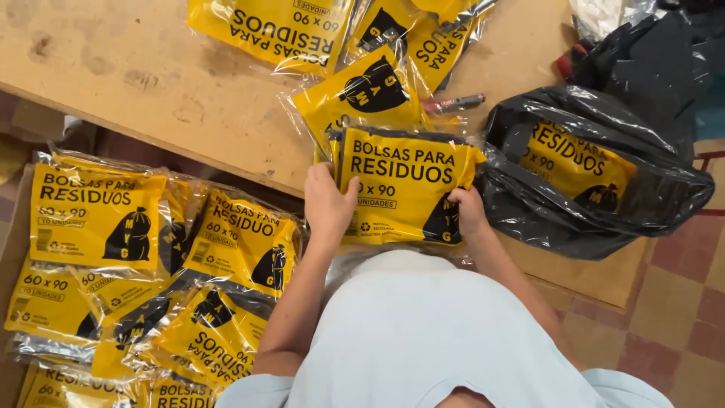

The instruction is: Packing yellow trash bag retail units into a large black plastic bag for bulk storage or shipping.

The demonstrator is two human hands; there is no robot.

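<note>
Flat rectangular yellow plastic packet with black print (404, 189), clear-wrapped, at the front edge of the wooden worktop (151, 83), gripped at both sides. More such yellow packets (362, 91) just behind it. Another (578, 162) inside a black plastic bag (664, 196) to the right. Heap of yellow packets (151, 264) lower left, overlapping.

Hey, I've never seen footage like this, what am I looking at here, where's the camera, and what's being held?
This is one picture from a camera worn on a person's head, looking straight down. There is no machine, only two bare hands. The left hand and right hand grip the two sides of a yellow packet of bin bags at the edge of a wooden table. More yellow packets lie on the table, a black plastic bag holds another, and a pile of packets sits lower down on the left.
</note>
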